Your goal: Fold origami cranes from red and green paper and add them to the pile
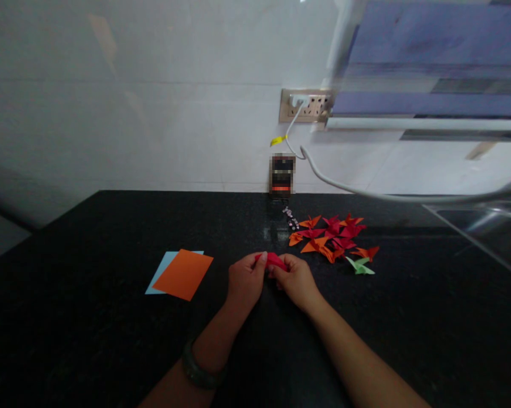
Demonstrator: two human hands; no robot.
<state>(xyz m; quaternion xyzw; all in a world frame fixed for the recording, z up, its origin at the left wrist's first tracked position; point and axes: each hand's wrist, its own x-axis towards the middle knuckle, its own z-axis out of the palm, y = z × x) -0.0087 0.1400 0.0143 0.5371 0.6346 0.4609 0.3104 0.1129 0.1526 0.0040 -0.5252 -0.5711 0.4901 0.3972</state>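
Note:
Both my hands meet over the black counter, pinching a small folded piece of red paper between them. My left hand grips its left end with closed fingers, and a dark bangle sits on that wrist. My right hand holds the right end, fingers curled. Just to the right and behind lies a pile of several folded paper figures in red and orange, with one pale green figure at its near edge.
An orange sheet lies over a light blue sheet to the left of my hands. A small dark object stands against the wall. A white cable runs from a wall socket off to the right. A sink is at far right.

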